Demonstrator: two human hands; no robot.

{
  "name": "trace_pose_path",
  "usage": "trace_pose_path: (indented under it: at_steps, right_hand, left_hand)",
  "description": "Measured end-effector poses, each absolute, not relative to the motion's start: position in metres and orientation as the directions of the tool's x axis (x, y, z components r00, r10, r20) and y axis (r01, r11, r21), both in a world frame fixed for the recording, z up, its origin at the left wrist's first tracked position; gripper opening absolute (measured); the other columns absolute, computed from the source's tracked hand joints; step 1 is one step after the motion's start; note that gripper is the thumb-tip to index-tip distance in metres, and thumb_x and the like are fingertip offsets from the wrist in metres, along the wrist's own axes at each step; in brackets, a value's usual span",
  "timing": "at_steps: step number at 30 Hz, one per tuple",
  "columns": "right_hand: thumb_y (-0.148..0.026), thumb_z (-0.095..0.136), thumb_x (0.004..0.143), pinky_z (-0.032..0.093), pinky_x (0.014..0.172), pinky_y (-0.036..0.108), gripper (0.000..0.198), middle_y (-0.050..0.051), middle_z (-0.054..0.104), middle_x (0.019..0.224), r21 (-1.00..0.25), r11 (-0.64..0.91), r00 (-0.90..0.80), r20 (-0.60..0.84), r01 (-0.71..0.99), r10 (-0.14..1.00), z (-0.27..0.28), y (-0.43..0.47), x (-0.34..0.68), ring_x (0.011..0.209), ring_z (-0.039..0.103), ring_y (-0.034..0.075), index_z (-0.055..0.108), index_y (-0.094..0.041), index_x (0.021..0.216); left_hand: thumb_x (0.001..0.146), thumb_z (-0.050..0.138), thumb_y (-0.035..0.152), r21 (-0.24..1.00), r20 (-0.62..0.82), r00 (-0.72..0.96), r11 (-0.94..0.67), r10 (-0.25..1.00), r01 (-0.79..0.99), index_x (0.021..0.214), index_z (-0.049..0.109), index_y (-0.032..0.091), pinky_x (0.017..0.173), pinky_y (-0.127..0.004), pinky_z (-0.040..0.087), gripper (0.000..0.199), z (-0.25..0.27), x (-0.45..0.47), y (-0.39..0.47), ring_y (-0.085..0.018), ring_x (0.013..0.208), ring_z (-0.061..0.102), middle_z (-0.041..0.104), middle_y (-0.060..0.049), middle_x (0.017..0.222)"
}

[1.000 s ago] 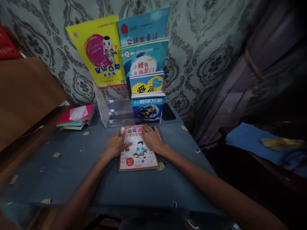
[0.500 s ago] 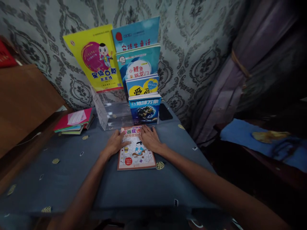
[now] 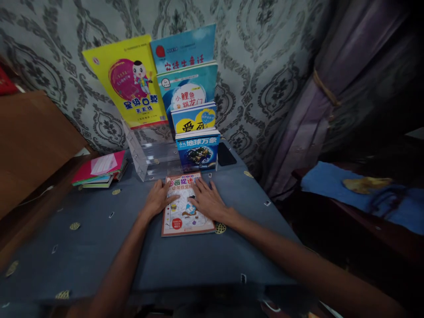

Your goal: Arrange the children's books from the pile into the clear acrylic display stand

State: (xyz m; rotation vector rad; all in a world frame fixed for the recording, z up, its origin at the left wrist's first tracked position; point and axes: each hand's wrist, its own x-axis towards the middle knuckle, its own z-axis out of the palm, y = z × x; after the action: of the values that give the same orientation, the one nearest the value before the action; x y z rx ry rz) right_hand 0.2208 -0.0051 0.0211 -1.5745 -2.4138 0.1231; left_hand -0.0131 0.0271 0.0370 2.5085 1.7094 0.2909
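A picture book [image 3: 179, 216] with a white cover, orange border and colourful title lies flat on the table. My left hand [image 3: 157, 199] rests at its upper left edge, the thumb stretched over the cover and apart from the fingers. On the upper right of the cover my right hand [image 3: 209, 201] lies flat, its fingers spread, hiding part of the title and the drawn figure. Just behind the book stands a clear acrylic rack [image 3: 159, 152]. It bears a blue earth book [image 3: 198, 154], a yellow workbook [image 3: 127, 84] and several more books.
A small stack of books [image 3: 99, 168] lies to the left on the blue tablecloth [image 3: 96, 247]. Right of the rack is a dark phone [image 3: 226, 154]. A brown board [image 3: 36, 137] stands at far left; a purple curtain [image 3: 298, 115] hangs at right, near a blue cloth [image 3: 327, 185].
My right hand has slid slightly down the cover and spread its fingers more. The left hand stays at the book's edge. The camera view has shifted a little.
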Motion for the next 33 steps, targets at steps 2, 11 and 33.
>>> trace_pose_path:
  at_steps: [2, 11, 33]
  right_hand:
    - [-0.046, 0.043, 0.102, 0.025, 0.12, 0.062, 0.061, 0.021, 0.039, 0.161, -0.202, 0.443, -0.413, 0.175, 0.874, 0.894, 0.019, -0.02, 0.223, 0.153, 0.028, 0.034, 0.044, -0.011, 0.152]
    - [-0.044, 0.046, 0.102, 0.03, 0.118, 0.064, 0.059, 0.022, 0.038, 0.161, -0.176, 0.482, -0.458, 0.162, 0.858, 0.874, 0.025, -0.044, 0.228, 0.152, 0.029, 0.036, 0.046, -0.011, 0.151]
    - [-0.04, 0.053, 0.097, 0.031, 0.119, 0.061, 0.058, 0.017, 0.041, 0.16, -0.24, 0.487, -0.451, 0.19, 0.84, 0.872, 0.015, -0.037, 0.234, 0.15, 0.034, 0.034, 0.05, -0.016, 0.15]
  left_hand:
    - [0.092, 0.051, 0.067, 0.192, 0.122, 0.358, -0.376, 0.926, 0.907, 0.134, 0.058, 0.018, 0.093, -0.04, 0.047, 0.065, 0.034, -0.014, 0.028, -0.028, 0.102, 0.053, 0.052, -0.009, 0.106]
    - [0.092, 0.053, 0.067, 0.201, 0.182, 0.346, -0.379, 0.92, 0.903, 0.137, 0.06, 0.017, 0.094, -0.042, 0.047, 0.068, 0.03, -0.015, 0.025, -0.028, 0.102, 0.055, 0.054, -0.011, 0.108]
    - [0.094, 0.056, 0.041, 0.411, 0.295, 0.208, -0.321, 0.933, 0.853, 0.134, 0.063, 0.022, 0.109, -0.05, 0.04, 0.045, 0.006, -0.002, 0.013, -0.033, 0.133, 0.051, 0.057, -0.015, 0.144]
